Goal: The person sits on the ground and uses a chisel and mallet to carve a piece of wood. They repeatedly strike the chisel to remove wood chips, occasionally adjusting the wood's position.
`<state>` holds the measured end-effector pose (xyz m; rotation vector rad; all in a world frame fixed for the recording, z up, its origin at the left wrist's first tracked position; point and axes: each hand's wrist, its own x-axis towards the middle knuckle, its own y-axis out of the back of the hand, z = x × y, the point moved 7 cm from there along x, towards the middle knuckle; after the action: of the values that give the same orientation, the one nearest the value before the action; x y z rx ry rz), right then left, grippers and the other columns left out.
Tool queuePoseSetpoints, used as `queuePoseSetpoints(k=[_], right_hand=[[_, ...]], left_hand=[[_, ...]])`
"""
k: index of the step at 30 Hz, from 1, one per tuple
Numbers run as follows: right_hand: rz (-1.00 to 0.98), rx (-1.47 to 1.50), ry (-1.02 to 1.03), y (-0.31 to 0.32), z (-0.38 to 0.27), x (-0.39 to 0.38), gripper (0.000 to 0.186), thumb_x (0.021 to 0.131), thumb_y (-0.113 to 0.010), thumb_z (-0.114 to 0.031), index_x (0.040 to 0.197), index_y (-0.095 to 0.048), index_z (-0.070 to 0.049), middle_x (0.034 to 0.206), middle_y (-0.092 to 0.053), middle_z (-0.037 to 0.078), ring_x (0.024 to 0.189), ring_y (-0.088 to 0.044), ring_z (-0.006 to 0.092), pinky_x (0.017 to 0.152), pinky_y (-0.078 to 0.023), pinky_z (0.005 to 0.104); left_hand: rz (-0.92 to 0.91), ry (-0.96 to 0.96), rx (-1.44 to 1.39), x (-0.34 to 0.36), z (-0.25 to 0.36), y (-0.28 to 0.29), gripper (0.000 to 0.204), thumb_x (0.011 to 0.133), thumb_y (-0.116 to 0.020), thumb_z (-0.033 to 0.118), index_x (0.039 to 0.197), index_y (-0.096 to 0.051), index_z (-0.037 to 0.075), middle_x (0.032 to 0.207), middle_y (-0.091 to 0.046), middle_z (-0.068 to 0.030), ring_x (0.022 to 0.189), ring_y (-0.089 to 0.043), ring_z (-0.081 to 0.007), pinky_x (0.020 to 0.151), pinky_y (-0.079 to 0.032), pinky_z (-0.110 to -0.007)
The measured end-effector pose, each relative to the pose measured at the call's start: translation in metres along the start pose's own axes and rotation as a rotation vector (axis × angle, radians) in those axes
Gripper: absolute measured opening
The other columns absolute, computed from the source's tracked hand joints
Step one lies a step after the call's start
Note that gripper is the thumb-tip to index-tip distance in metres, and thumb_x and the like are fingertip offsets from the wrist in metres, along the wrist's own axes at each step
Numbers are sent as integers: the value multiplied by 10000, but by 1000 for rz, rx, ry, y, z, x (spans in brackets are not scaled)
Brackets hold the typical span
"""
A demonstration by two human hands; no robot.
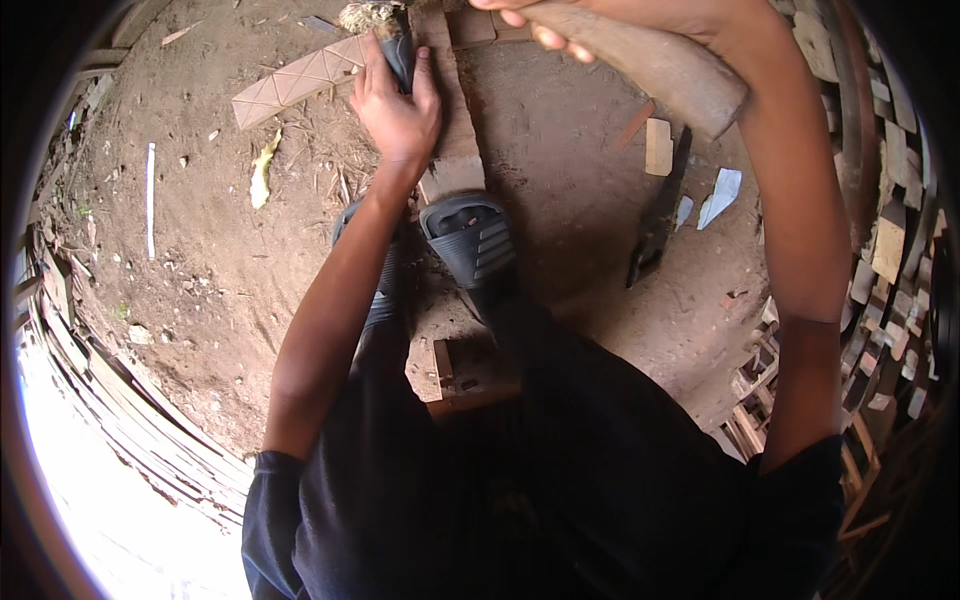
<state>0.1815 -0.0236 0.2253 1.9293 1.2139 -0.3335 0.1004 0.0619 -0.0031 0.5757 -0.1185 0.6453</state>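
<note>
My left hand point(395, 118) is closed around a chisel-like tool point(399, 62) with a dark grey body and a frayed, pale top. Its lower tip is hidden by the hand. Beneath it lies a long brown wooden board point(452, 125), its near end by my sandal point(468, 240). Higher up at the right, my right hand point(580, 20) is wrapped round a thick wooden club point(660, 75), raised above the ground. The club's butt hangs beside my right wrist, and its far end is out of view. Left of the tool rests a wooden strip point(295, 82) scored with triangles.
Bare earth point(220, 300) surrounds my feet. To the right lie a dark bar point(660, 215), a pale wood block point(658, 147) and a white scrap point(720, 198). Many wood offcuts point(890, 250) are stacked along the right edge. A yellowish scrap point(262, 172) and a white stick point(151, 200) lie leftward.
</note>
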Motion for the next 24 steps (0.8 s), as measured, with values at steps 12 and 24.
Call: queuePoseSetpoints(k=[12, 24], right_hand=[[57, -144, 29, 11, 2, 4, 583, 843, -553, -94, 1402, -438, 24, 835, -654, 136, 691, -617, 168, 606, -504, 288], [351, 999, -260, -109, 146, -77, 625, 940, -598, -149, 1496, -318, -96, 819, -595, 60, 606, -565, 107, 500, -467, 245]], left_hand=[[33, -3, 50, -2, 1, 6, 675, 861, -677, 304, 1337, -457, -121, 945, -651, -239, 923, -578, -397, 862, -406, -453], [-108, 84, 69, -1, -15, 10, 686, 856, -704, 310, 1326, -462, -127, 1141, -618, -283, 1025, -550, -415, 911, -441, -423]])
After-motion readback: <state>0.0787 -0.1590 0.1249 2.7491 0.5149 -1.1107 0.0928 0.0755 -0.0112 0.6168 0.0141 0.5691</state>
